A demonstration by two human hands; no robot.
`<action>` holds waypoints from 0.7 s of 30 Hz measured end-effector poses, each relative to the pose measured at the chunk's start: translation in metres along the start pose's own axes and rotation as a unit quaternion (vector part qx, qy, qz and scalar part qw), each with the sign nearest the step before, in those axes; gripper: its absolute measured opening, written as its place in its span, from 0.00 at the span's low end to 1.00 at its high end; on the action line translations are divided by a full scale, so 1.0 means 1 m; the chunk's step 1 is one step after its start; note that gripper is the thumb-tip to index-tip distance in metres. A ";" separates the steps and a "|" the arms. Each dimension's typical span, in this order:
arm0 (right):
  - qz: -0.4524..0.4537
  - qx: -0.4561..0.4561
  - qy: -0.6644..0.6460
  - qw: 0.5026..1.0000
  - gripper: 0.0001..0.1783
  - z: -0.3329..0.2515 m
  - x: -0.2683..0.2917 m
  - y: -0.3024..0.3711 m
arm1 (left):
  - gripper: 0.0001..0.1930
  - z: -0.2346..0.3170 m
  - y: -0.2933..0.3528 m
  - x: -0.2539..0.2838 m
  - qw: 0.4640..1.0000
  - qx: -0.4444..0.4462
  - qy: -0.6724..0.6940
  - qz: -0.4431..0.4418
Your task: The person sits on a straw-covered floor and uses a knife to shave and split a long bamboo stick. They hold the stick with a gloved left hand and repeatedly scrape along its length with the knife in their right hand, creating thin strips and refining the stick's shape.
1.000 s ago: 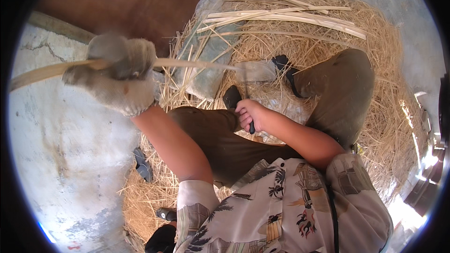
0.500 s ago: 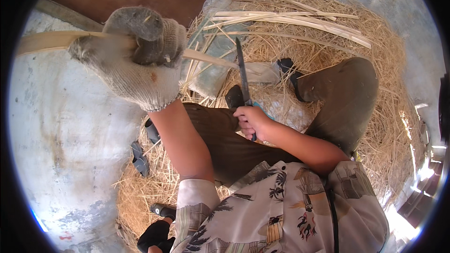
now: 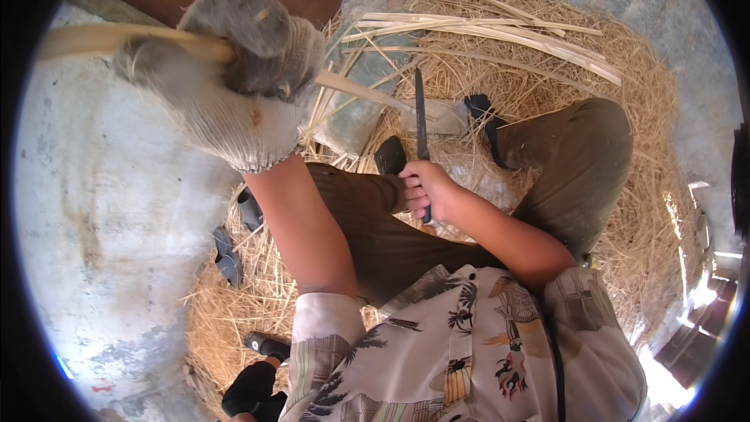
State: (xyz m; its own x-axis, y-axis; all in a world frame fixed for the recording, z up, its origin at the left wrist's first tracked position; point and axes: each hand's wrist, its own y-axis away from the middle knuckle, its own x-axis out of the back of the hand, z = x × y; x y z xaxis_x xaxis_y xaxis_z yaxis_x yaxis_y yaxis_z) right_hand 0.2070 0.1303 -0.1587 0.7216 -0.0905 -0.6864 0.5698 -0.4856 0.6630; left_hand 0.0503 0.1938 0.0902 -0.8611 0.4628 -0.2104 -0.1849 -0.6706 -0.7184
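My left hand (image 3: 234, 101) is raised at the upper left in a white knit glove with worn grey patches. It is closed around a long pale strip of split wood or bamboo (image 3: 86, 39), which passes through the fist and slopes down toward the middle. Folded grey knit fabric, like a second glove (image 3: 250, 23), presses on the strip from above; part of the grip is blurred. My bare right hand (image 3: 430, 191) is wrapped round the dark handle of a long knife (image 3: 420, 113). Its narrow dark blade points away from me, just right of the strip's lower end.
Pale strips (image 3: 500, 35) lie on straw-like shavings (image 3: 641, 187) at the back. A greenish sack (image 3: 351, 117) lies beside them. Rough walls (image 3: 101, 187) curve round both sides. Dark sandals (image 3: 226, 258) and a black-clothed limb (image 3: 254, 391) are at lower left.
The knife has shifted right and a little toward me, its blade now more upright. My left hand has moved slightly right and up with the strip.
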 end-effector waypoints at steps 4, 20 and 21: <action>0.003 0.102 0.001 0.995 0.16 -0.022 -0.014 0.019 | 0.39 -0.001 0.000 0.005 0.998 -0.005 0.050 -0.035; 0.062 0.348 0.198 0.914 0.18 -0.029 -0.034 0.037 | 0.34 -0.054 0.010 0.050 0.964 0.179 0.195 0.006; 0.058 0.404 0.206 0.889 0.16 -0.030 -0.031 0.036 | 0.36 -0.054 0.007 0.048 0.959 0.186 0.210 -0.035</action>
State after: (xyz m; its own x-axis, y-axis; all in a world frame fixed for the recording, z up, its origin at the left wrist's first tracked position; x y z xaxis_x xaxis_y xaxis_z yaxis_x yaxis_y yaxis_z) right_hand 0.2169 0.1420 -0.1050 0.9347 0.0643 -0.3497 0.1333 -0.9752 0.1769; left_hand 0.0330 0.2422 0.0393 -0.5874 0.6549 -0.4754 -0.4595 -0.7535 -0.4702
